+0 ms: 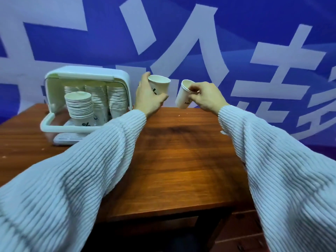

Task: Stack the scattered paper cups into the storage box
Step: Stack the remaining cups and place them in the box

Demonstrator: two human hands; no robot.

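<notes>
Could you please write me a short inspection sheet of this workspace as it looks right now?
Surface: brown wooden table, a few pale specks on it.
Job's things: white storage box at the table's far left, open toward the camera, with stacks of paper cups inside; one cup in the left hand, upright; nested cups in the right hand, tilted.
Clutter: nothing seen.
Hands: left hand grips its cup round the side; right hand pinches the nested cups at the rim; both raised above the table's far edge.
Cables: nothing seen.
Surroundings: blue banner with large white characters behind the table.
</notes>
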